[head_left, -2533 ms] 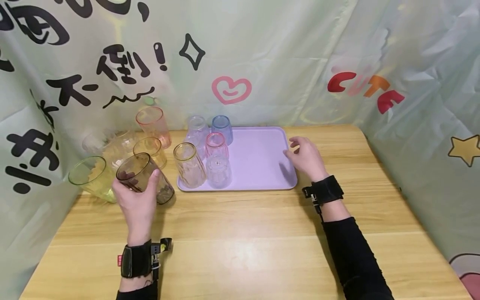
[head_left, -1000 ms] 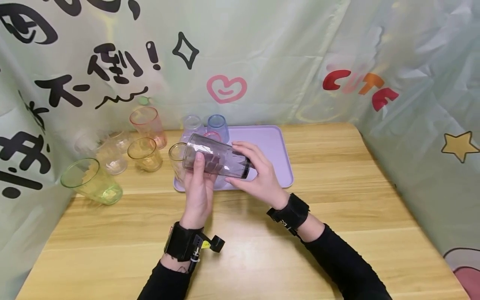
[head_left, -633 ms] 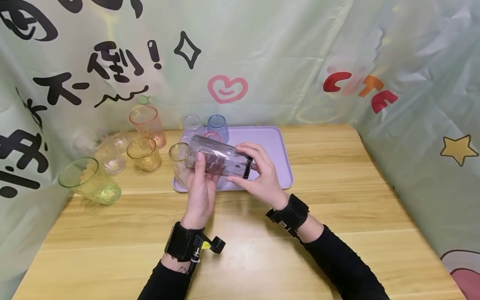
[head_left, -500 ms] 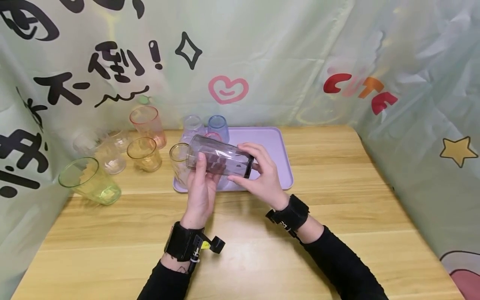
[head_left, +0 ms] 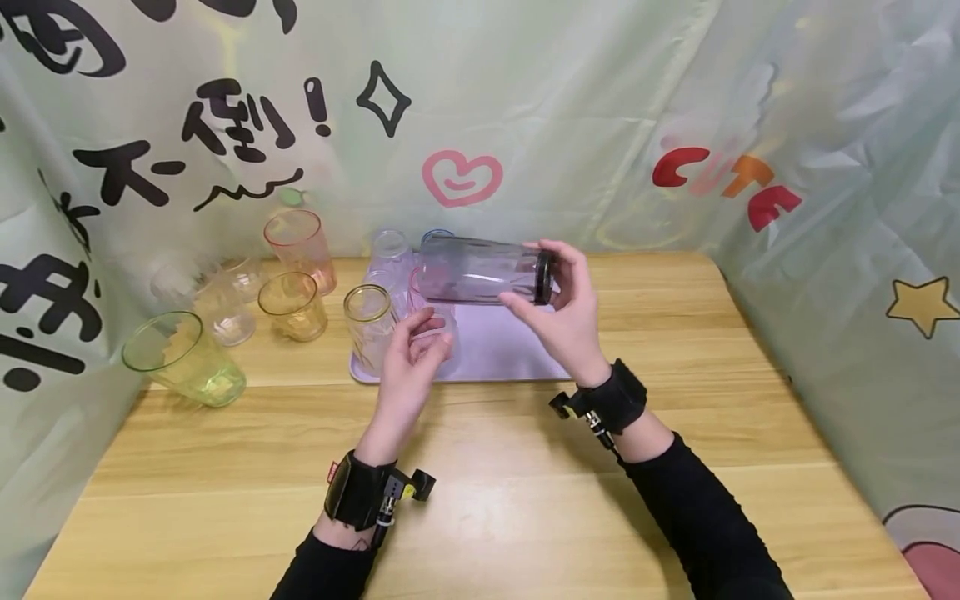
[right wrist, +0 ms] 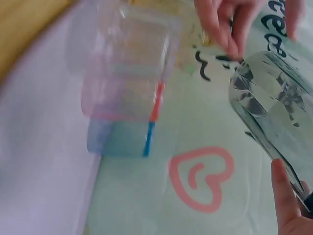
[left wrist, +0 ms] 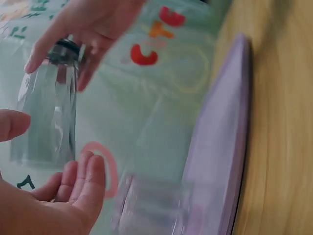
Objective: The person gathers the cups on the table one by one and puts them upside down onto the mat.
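Observation:
A smoky grey drinking glass [head_left: 480, 271] lies sideways in the air above the tray, its dark thick base to the right. My right hand [head_left: 573, 321] grips it round the base, thumb in front and fingers behind. My left hand [head_left: 408, 371] is just below and left of its rim, fingers loosely bent with nothing in them. The left wrist view shows a gap between that left hand [left wrist: 63, 205] and the glass [left wrist: 46, 117]. Beneath is the lilac tray [head_left: 502, 350], with an amber-rimmed glass [head_left: 367, 329] and other glasses [right wrist: 122, 98] on its left part.
Left of the tray stand a green glass [head_left: 187, 362], an amber tumbler [head_left: 294, 308], a tall pink-red glass [head_left: 300, 250] and clear glasses [head_left: 225, 312]. A printed cloth [head_left: 555, 125] hangs behind the wooden table [head_left: 480, 483].
My left hand lifted the grey glass from the table's left and brought it to my right hand. The left has let go; the right now holds it alone, farther right and nearly level.

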A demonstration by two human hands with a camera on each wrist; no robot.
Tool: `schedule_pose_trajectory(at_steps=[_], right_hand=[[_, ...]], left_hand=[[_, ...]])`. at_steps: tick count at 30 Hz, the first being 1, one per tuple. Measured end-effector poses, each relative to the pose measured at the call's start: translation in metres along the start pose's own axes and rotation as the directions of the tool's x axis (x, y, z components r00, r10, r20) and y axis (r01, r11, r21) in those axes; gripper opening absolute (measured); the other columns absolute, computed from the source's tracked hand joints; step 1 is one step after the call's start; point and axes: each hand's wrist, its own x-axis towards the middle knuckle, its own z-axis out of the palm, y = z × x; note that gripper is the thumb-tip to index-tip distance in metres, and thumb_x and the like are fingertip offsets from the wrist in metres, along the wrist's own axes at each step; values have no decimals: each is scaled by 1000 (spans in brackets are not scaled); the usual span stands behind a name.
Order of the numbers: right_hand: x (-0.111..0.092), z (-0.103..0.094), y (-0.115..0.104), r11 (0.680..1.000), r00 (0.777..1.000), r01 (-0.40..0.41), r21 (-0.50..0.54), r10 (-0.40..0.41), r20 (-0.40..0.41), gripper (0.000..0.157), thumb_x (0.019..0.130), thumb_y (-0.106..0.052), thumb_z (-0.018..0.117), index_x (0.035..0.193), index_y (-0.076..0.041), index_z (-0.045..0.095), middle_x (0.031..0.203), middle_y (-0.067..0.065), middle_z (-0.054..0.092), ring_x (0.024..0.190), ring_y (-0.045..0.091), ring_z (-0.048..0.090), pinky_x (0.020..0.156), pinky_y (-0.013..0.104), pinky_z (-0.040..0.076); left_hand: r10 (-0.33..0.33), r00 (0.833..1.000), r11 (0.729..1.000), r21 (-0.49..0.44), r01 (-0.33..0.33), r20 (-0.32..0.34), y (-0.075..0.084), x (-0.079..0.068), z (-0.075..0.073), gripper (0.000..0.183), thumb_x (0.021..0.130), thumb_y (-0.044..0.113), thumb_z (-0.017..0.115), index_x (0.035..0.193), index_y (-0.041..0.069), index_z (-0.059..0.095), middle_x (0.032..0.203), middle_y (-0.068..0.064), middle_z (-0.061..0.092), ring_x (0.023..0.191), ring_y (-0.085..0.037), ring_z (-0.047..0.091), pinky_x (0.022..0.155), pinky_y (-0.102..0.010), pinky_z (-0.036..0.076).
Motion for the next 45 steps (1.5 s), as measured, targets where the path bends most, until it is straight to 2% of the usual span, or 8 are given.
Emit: schedule_pose_trajectory(at_steps=[3,5,11,14,18,29,38,45], right_hand=[[12,-6,1,998,1000,12,-58,-13,-19,65,67,5,73,122,5,39,119,20,52,95,31,50,67,28,52],[19,-11,2,992,1000,21,-121,-23,-19,64,67,3,74,123,4,41,119,18,53,94,28,51,65,26,52],[42,-26,19,931,998,59,-360,-61,5,66,67,-11,78,126,-6,48,118,11,55,94,18,53,62,28,53],[54,-34,38,872,997,75,-483,-73,24,68,66,-24,80,127,-15,50,121,4,55,97,13,51,62,31,51],[70,-42,61,799,996,83,-596,-49,73,71,65,-38,79,127,-21,50,123,0,53,104,11,47,77,36,45],[86,-37,99,693,960,-34,-720,223,169,73,68,-41,76,132,-23,45,113,10,39,97,21,41,82,38,38],[95,-25,126,631,932,-15,-776,291,218,74,70,-36,75,134,-19,43,120,12,42,105,22,42,90,39,38],[96,-12,140,627,918,2,-779,307,250,73,70,-32,76,133,-16,44,121,13,43,107,23,42,91,39,38]], left_hand=[[86,996,977,199,-78,-32,1,-4,-10,46,83,17,64,124,6,47,109,-16,53,92,-22,54,74,-29,48],[158,986,929,344,-134,-43,1,-6,-19,41,81,15,65,119,9,52,104,-12,55,86,-18,54,68,-30,47],[302,953,652,721,-235,38,-2,-8,-52,26,78,14,66,104,13,61,95,-1,54,78,-14,51,59,-34,45],[272,957,525,818,-234,100,-5,-8,-67,23,75,12,67,98,13,62,93,-2,53,78,-16,50,58,-36,44],[176,968,416,878,-239,180,-9,-7,-84,19,74,8,67,92,12,63,89,-3,53,80,-19,49,59,-40,45],[-38,970,306,927,-217,240,-14,-6,-102,17,75,4,62,88,11,69,88,-3,62,74,-22,58,56,-42,49],[-31,964,225,942,-249,263,-23,-4,-105,12,77,8,64,81,18,71,87,3,64,73,-18,58,53,-40,49],[-17,969,189,952,-240,248,-25,-3,-105,15,78,10,63,79,21,72,86,6,66,70,-18,58,50,-40,48]])
